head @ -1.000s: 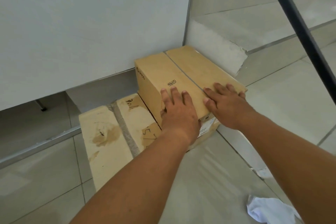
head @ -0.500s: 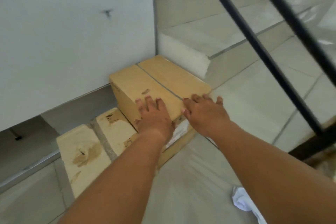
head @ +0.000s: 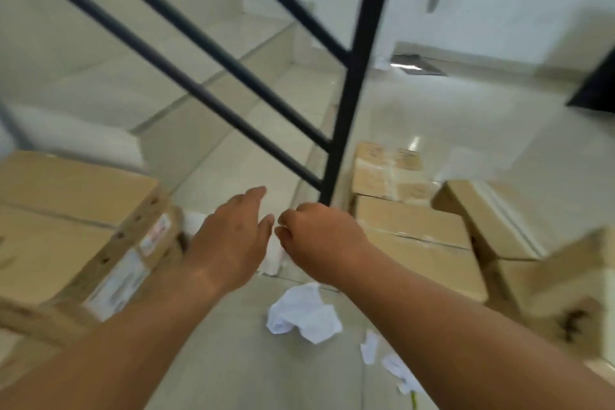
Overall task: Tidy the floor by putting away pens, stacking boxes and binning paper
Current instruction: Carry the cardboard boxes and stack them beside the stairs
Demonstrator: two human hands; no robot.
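Note:
The stacked cardboard box (head: 73,220) stands at the left, by the stair step. My left hand (head: 229,240) hovers just right of it with relaxed fingers and holds nothing. Beside it, my right hand (head: 319,240) hangs in the air with loosely curled fingers, also empty. A crumpled white paper (head: 304,313) lies on the tiled floor below both hands. Smaller paper scraps (head: 386,359) lie further right. Several more cardboard boxes (head: 416,236) sit loose on the floor at the right, past the railing post.
A black stair railing (head: 352,76) with slanted bars crosses the view right ahead of my hands. Tiled steps rise at the upper left. A dark object (head: 595,83) stands at the right edge. The view is blurred.
Both hands have come off the top box and pulled back. My view has swung right, so the railing, the loose boxes and the papers now show.

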